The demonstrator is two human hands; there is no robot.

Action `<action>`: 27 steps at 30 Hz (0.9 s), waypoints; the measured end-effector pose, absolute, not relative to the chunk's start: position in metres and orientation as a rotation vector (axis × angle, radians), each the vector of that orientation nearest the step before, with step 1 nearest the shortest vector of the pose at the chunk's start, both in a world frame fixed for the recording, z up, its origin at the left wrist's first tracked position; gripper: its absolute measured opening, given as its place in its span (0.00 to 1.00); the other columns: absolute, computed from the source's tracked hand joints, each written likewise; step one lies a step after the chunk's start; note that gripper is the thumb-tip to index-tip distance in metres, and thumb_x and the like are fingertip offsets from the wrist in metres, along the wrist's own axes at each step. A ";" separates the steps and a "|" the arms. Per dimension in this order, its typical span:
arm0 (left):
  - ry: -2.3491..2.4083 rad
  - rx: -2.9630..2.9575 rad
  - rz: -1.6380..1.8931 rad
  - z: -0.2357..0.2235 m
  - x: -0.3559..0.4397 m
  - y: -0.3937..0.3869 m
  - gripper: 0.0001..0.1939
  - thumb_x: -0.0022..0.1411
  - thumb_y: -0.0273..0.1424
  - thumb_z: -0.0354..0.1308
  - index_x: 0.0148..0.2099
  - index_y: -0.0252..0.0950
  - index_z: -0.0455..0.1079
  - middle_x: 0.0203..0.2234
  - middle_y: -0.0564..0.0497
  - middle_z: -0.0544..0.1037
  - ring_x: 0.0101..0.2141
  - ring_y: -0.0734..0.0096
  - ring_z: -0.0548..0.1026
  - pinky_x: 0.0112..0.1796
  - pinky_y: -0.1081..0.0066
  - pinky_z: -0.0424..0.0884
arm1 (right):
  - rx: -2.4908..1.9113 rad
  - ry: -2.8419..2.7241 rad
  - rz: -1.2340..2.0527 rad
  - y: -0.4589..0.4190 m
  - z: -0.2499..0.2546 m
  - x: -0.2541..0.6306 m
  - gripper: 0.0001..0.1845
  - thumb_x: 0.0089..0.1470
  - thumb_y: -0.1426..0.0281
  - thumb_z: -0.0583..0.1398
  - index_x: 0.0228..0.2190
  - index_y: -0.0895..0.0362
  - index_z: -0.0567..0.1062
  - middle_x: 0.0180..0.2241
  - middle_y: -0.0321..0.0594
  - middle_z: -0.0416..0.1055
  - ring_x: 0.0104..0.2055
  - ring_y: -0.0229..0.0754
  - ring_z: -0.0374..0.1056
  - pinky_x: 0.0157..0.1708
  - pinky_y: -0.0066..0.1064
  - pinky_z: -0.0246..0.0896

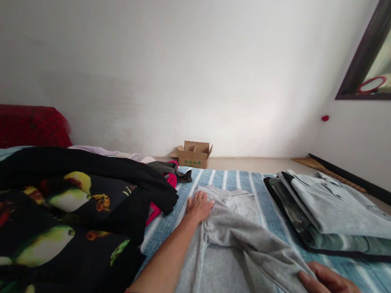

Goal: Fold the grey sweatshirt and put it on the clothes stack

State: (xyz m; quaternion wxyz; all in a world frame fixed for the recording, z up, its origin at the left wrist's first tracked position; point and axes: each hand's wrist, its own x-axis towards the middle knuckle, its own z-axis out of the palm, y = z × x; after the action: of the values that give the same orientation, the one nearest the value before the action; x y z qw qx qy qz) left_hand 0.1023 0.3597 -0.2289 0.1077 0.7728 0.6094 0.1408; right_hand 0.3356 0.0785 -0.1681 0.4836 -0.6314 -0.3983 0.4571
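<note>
A home, most likely a bedroom, is suggested by what can be seen. What looks like a bed is covered by a blue-and-white striped sheet [385, 281], on which everyday clothing is laid: a grey garment [230, 277], a folded stack [353, 218] and a boldly printed black garment [68, 207]. Plain white walls [191, 61] (slightly smudged low down) are left undecorated behind it. A cardboard box [193, 159] is set near the wall's foot, and a red-rimmed oval object (apparently a mirror) [372, 85] is kept by the dark-framed window [358, 47].
</note>
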 end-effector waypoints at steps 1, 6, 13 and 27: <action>1.799 2.264 0.410 -0.229 0.103 0.361 0.24 0.64 0.41 0.46 0.58 0.35 0.62 0.62 0.38 0.57 0.62 0.50 0.52 0.57 0.46 0.49 | -1.533 -0.949 1.130 0.079 -0.169 0.336 0.21 0.39 0.50 0.65 0.20 0.56 0.74 0.22 0.35 0.66 0.25 0.39 0.62 0.25 0.26 0.60; 1.804 2.274 0.419 -0.223 0.104 0.365 0.24 0.63 0.42 0.46 0.55 0.36 0.65 0.62 0.39 0.59 0.62 0.51 0.54 0.58 0.50 0.49 | -1.461 -0.865 1.193 0.084 -0.184 0.335 0.21 0.39 0.52 0.66 0.18 0.57 0.71 0.19 0.33 0.62 0.23 0.35 0.57 0.23 0.24 0.56; 1.814 2.266 0.306 -0.220 0.110 0.374 0.30 0.63 0.45 0.43 0.62 0.35 0.58 0.65 0.39 0.51 0.64 0.52 0.46 0.59 0.46 0.41 | -1.423 -0.788 1.174 0.088 -0.208 0.337 0.22 0.41 0.52 0.66 0.19 0.58 0.68 0.18 0.31 0.59 0.20 0.32 0.53 0.21 0.24 0.50; 1.742 2.339 0.246 -0.211 0.112 0.359 0.28 0.65 0.44 0.42 0.62 0.34 0.57 0.64 0.39 0.52 0.63 0.52 0.49 0.60 0.48 0.44 | -1.322 -0.692 1.325 0.091 -0.222 0.341 0.19 0.39 0.55 0.68 0.20 0.57 0.70 0.17 0.31 0.63 0.20 0.34 0.58 0.22 0.25 0.52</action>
State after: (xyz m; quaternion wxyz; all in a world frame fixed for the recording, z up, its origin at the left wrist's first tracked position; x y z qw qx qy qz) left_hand 0.1125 0.3592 -0.2107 0.1075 0.7945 0.5918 0.0835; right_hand 0.3407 0.0914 -0.2223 0.5424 -0.5565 -0.2913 0.5579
